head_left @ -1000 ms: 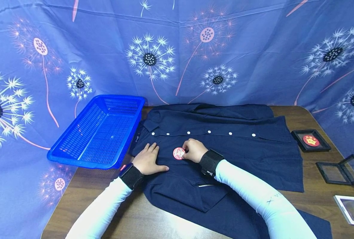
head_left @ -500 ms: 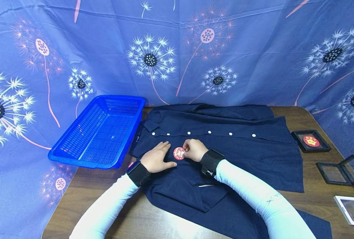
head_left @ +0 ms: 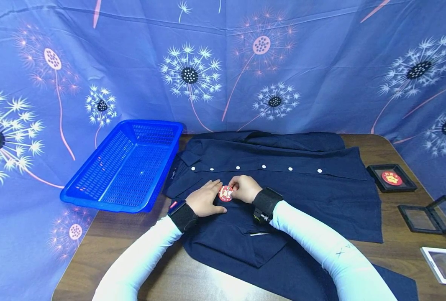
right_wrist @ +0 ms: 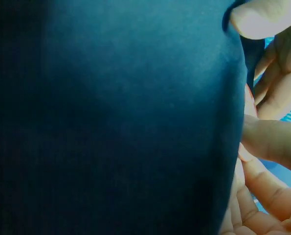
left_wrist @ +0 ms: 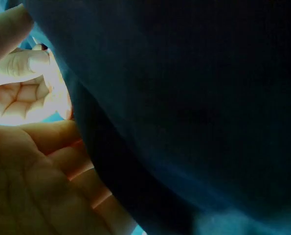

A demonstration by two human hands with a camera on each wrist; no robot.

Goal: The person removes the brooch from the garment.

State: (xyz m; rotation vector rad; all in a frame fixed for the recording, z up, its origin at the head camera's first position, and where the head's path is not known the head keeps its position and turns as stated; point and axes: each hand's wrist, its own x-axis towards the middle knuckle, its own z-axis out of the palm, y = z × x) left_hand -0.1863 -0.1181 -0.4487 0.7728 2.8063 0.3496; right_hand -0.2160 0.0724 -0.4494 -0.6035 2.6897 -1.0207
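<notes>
A dark navy shirt (head_left: pixel 302 200) with white buttons lies spread on the table, collar to the left. On its chest is a round red-and-white badge (head_left: pixel 225 193). My right hand (head_left: pixel 247 189) pinches the badge's right edge between thumb and fingers. Flat on the shirt just left of the badge, my left hand (head_left: pixel 205 200) rests with straight fingers, their tips close to its rim. Dark cloth fills most of both wrist views; the badge shows edge-on in the left wrist view, and its back is hidden.
A blue plastic basket (head_left: pixel 132 175) stands at the left. On the right lie a black frame (head_left: pixel 407 187) with a red-and-yellow round badge inside, an open black hinged frame (head_left: pixel 419 219) and a white frame (head_left: pixel 431 274). A patterned blue cloth (head_left: pixel 223 83) hangs behind the table.
My left hand has slid right across the shirt, from near the collar to beside the badge. The right hand keeps its pinch on the badge in the same place.
</notes>
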